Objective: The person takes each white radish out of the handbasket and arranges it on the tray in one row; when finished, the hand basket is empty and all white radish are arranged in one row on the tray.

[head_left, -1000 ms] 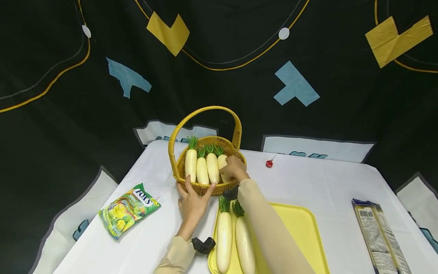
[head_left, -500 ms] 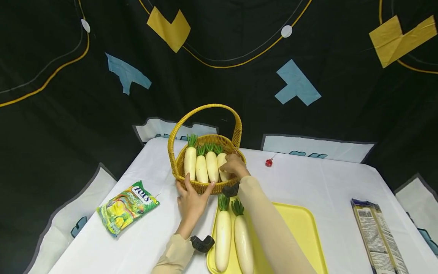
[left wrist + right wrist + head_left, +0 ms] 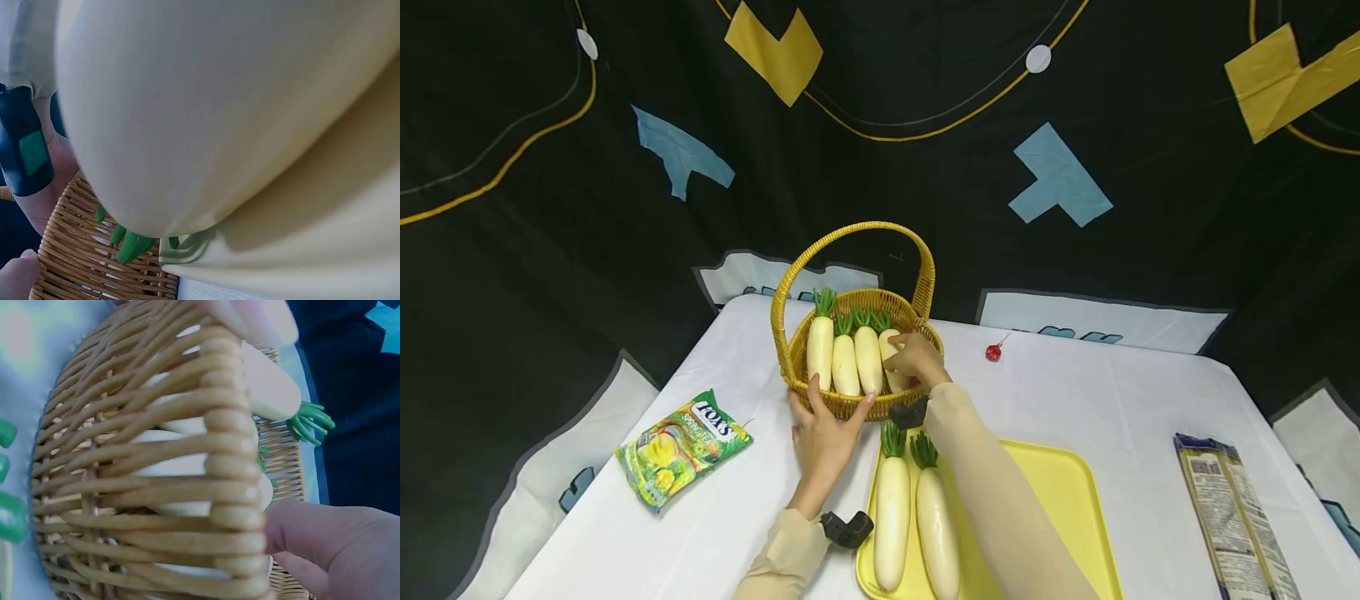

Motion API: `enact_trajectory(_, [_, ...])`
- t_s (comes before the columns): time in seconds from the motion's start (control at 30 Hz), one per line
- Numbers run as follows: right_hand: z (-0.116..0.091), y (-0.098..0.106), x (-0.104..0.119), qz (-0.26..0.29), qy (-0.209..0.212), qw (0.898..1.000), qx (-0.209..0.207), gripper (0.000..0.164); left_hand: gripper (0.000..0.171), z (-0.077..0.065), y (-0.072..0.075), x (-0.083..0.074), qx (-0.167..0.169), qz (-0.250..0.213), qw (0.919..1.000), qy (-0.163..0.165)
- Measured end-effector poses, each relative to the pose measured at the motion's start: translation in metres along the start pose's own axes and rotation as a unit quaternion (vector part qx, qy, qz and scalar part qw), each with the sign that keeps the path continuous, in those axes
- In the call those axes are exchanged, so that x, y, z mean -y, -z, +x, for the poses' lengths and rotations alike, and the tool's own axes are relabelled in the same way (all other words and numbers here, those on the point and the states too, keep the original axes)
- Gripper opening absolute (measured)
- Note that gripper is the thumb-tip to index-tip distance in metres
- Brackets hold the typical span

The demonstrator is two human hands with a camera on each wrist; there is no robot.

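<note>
At the front of the wicker basket [image 3: 790, 382], my left hand [image 3: 824, 446] grips the rim, its thumb and a fingertip reaching over the edge. My right hand [image 3: 919, 360] reaches into the basket's right side, fingers curled over the rightmost white radish [image 3: 892, 340]; the palm hides part of it. Several more white radishes with green tops, such as the left one [image 3: 820, 354], stand in a row inside. The right wrist view shows my right thumb [image 3: 300, 528] past the woven rim [image 3: 232, 462]. A white radish [image 3: 175, 112] fills much of the left wrist view.
Two white radishes, the left [image 3: 892, 525] and the right [image 3: 936, 529], lie on a yellow tray [image 3: 1060, 508] below the basket. A green candy bag [image 3: 685, 450] is at left. A red lollipop [image 3: 994, 352] and a long flat packet [image 3: 1236, 517] are at right.
The view has shifted slightly. Both hands stay at the basket, with the right hand still on the rightmost radish.
</note>
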State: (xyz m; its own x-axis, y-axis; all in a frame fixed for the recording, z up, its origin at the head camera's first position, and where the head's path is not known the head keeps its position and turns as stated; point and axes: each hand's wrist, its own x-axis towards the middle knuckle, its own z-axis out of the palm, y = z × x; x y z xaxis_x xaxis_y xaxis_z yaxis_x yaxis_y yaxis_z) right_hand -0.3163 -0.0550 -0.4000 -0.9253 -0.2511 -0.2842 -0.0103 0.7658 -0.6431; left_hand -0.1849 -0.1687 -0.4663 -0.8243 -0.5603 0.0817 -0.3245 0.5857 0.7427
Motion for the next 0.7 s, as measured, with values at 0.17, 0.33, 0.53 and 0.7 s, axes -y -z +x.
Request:
enact_trajectory(0.17, [-0.002,0.004,-0.002,0.06,0.0,0.998,0.012,0.053,0.103,0.001,-0.001,-0.001,0.003,0.0,1.0,0.0])
enact_trajectory(0.33, [-0.003,0.01,-0.004,0.151,-0.002,0.987,0.05,0.054,0.104,0.001,-0.002,-0.002,0.007,0.0,1.0,-0.001])
enact_trajectory(0.53, [-0.003,0.017,-0.008,0.212,-0.001,0.974,0.075,0.056,0.106,0.0,0.0,-0.002,0.006,-0.001,1.0,0.002])
enact_trajectory(0.7, [-0.006,0.029,-0.014,0.249,0.01,0.965,0.084,0.057,0.105,0.0,0.001,-0.002,0.006,-0.006,1.0,0.002])
